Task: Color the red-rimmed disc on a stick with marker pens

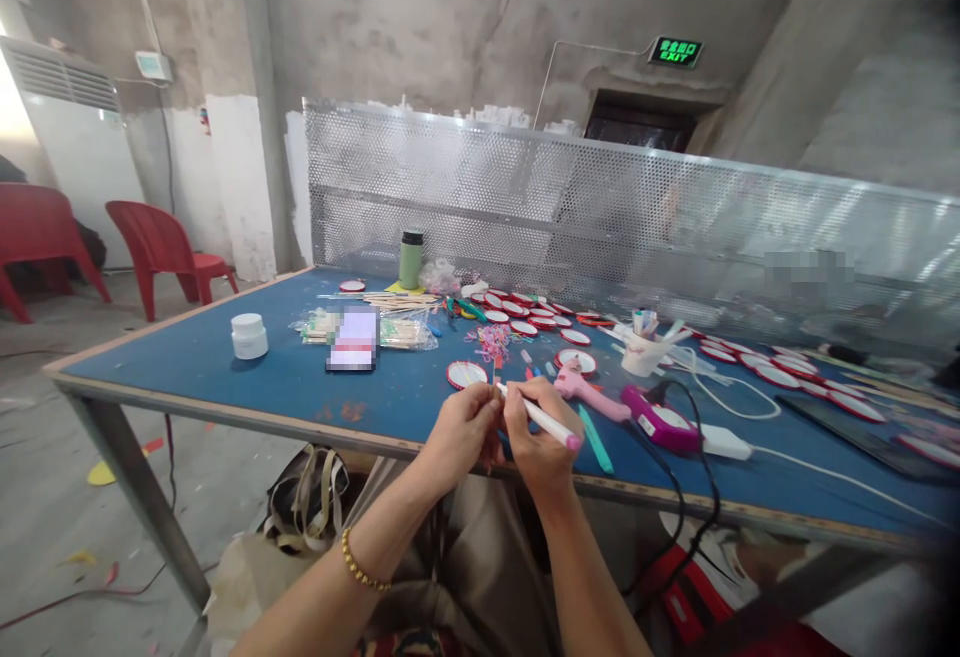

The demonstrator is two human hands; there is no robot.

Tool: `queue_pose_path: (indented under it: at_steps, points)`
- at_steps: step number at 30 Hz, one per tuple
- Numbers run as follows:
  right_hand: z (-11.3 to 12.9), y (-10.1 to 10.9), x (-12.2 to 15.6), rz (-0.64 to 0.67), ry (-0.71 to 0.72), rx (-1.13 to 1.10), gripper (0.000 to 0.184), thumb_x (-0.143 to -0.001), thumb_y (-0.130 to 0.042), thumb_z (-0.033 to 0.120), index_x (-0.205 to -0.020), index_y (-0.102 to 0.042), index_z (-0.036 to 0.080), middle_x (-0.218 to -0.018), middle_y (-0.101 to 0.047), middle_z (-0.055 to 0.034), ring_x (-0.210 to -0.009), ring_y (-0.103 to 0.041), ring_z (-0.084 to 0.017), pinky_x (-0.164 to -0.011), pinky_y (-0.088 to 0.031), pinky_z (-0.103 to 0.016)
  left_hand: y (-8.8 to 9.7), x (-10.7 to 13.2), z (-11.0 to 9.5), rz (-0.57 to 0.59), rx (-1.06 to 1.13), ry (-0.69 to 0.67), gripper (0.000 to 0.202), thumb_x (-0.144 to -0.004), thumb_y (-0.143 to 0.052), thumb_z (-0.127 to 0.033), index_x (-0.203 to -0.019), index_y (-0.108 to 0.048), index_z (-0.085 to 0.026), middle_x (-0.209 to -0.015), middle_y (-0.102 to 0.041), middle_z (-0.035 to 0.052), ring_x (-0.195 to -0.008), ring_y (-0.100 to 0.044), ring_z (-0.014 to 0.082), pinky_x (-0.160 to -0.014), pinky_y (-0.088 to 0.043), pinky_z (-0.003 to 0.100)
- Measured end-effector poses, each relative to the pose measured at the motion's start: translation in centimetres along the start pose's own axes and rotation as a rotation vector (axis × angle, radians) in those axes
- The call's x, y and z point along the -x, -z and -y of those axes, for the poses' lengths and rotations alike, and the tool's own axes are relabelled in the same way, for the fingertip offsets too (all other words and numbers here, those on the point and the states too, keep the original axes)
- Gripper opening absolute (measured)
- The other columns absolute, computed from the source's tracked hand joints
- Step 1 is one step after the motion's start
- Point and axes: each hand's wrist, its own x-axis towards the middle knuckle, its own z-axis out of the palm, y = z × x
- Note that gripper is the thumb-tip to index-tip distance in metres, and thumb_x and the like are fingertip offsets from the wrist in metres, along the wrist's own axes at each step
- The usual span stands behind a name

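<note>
My right hand point(537, 435) is closed around a white marker point(541, 420) with a pink end, its tip pointing left toward my left hand. My left hand point(463, 429) is closed, pinching something small that I cannot make out, right at the marker's tip. Both hands hover over the near edge of the blue table point(225, 367). Just beyond them lie a round white disc with a red rim point(466, 374) and a pink glue gun point(592, 392). A gold bead bracelet point(361, 566) circles my left wrist.
Several red-rimmed discs point(525, 312) are scattered across the table, with a white cup of markers point(643, 350), wooden sticks in bags point(397, 329), a phone point(352, 340), a white jar point(248, 335), a green bottle point(410, 259) and white cables point(750, 402). A perforated metal screen point(600, 207) backs the table. Red chairs point(161, 247) stand left.
</note>
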Motion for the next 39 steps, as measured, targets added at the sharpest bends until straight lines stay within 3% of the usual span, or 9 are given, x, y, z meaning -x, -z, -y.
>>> queue_pose_path:
  at_steps: [5,11,17,39]
  points:
    - [0.02,0.02,-0.01,-0.053,-0.013,0.008,0.017,-0.091,-0.056,0.018,-0.075,-0.059,0.019,-0.064,-0.058,0.0013,-0.056,-0.054,-0.012,-0.054,-0.044,-0.025,0.02,0.08,-0.17,0.002,-0.006,-0.007,0.032,-0.088,-0.053,-0.050,-0.078,-0.049,-0.020,-0.048,-0.053,-0.0043,-0.038,-0.053,0.0119,-0.036,-0.039,0.020]
    - [0.05,0.03,-0.01,0.000,0.008,-0.009,0.016,-0.092,-0.054,0.017,-0.077,-0.059,0.019,-0.066,-0.059,0.0010,-0.057,-0.055,-0.012,-0.055,-0.045,-0.025,-0.01,-0.02,0.10,-0.004,-0.010,-0.010,0.034,-0.089,-0.052,-0.052,-0.079,-0.051,-0.020,-0.048,-0.052,-0.0044,-0.039,-0.053,0.0119,-0.036,-0.039,0.020]
    - [-0.16,0.03,-0.02,-0.057,-0.023,0.009,0.017,-0.092,-0.056,0.018,-0.075,-0.059,0.019,-0.064,-0.059,0.0014,-0.056,-0.054,-0.011,-0.054,-0.044,-0.024,-0.04,0.06,0.01,-0.007,0.020,-0.004,0.030,-0.087,-0.054,-0.048,-0.081,-0.049,-0.020,-0.053,-0.053,-0.0051,-0.039,-0.054,0.0112,-0.035,-0.040,0.020]
    - [-0.04,-0.18,0.01,-0.039,-0.001,0.024,0.017,-0.092,-0.055,0.017,-0.076,-0.060,0.019,-0.064,-0.059,0.0016,-0.056,-0.056,-0.011,-0.055,-0.044,-0.024,0.08,0.15,-0.18,-0.003,-0.039,-0.015,0.029,-0.089,-0.053,-0.046,-0.077,-0.048,-0.020,-0.044,-0.052,-0.0047,-0.036,-0.048,0.0103,-0.036,-0.036,0.019]
